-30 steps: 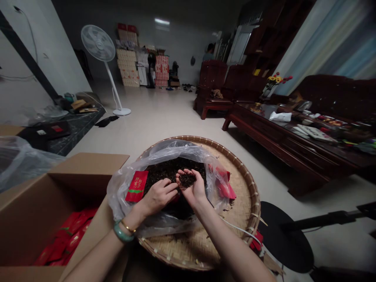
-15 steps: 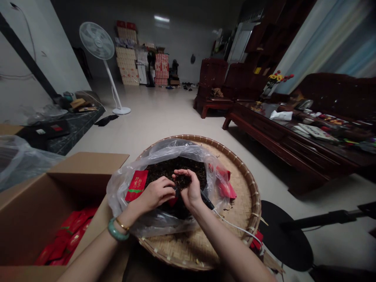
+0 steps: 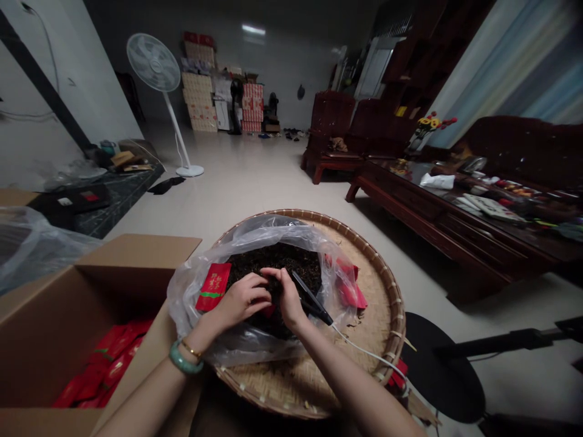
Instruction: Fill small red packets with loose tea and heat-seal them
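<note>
Dark tea leaves (image 3: 255, 258) fill a clear plastic bag (image 3: 186, 291) lying open on a round bamboo tray (image 3: 373, 267). My left hand (image 3: 243, 298), with a green bangle (image 3: 184, 359) at its wrist, curls over the leaves, fingers closed on a red packet (image 3: 268, 311) of which only a small part shows. Facing it, my right hand (image 3: 290, 298) is cupped and tilted toward the left hand; its palm is mostly hidden. A black corded tool (image 3: 312, 297) lies beside my right hand. At the bag's left side rests a printed red packet with a green band (image 3: 214, 285).
A cardboard box (image 3: 136, 252) at left holds several red packets (image 3: 102, 367). More red packets (image 3: 350, 285) lie at the tray's right side, near a white cord (image 3: 359, 349). A black round base (image 3: 444, 364) stands right of the tray. Beyond are a white fan (image 3: 155, 64) and a wooden table (image 3: 410, 206).
My right hand has turned over from a palm-up cup of tea leaves and tipped toward my left hand, uncovering more of the black tool. My left hand stays nearly in place.
</note>
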Demonstrator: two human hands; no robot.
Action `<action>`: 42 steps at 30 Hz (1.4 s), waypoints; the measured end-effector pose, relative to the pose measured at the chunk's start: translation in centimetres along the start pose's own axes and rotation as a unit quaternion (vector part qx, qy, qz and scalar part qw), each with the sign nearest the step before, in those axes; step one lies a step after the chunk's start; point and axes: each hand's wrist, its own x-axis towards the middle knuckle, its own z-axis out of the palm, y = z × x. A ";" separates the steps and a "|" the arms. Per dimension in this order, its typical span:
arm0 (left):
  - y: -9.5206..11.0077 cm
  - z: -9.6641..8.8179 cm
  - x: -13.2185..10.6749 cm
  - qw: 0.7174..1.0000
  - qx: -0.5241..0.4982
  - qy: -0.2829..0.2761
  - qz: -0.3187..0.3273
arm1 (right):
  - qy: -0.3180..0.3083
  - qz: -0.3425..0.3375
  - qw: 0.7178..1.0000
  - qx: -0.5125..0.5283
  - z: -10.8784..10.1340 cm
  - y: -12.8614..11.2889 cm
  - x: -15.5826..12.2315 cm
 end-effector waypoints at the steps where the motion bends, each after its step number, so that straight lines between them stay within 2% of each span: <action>1: 0.0 0.1 -0.1 1.000 0.004 0.003 -0.001 | -0.016 -0.005 1.000 -0.023 -0.1 0.0 -0.1; 5: -0.3 0.4 -0.5 1.000 0.007 0.020 0.001 | -0.096 -0.023 0.985 -0.140 -0.8 0.0 -0.6; 9: -0.7 0.8 -0.9 0.999 0.000 0.043 0.009 | -0.155 -0.032 0.948 -0.277 -1.7 -0.2 -0.9; 12: -0.8 0.8 -1.0 0.999 -0.009 0.044 0.016 | -0.187 -0.060 0.921 -0.337 -2.1 -0.8 -0.9; 18: -0.5 0.9 -1.1 0.998 -0.025 0.059 0.026 | -0.203 -0.097 0.882 -0.413 -3.0 -2.3 -0.8; 24: -0.1 1.1 -1.0 0.997 -0.044 0.069 0.007 | -0.212 -0.118 0.852 -0.464 -3.1 -3.5 -0.9; 27: 0.1 1.0 -0.9 0.996 -0.053 0.066 0.001 | -0.231 -0.131 0.850 -0.455 -2.9 -4.2 -0.7; 32: 0.2 0.9 -0.9 0.995 -0.056 0.078 -0.007 | -0.230 -0.139 0.865 -0.424 -2.7 -4.9 -0.5; 42: 0.2 0.6 -1.1 0.997 -0.059 0.046 0.009 | -0.274 -0.065 0.848 -0.449 -3.5 -5.8 0.9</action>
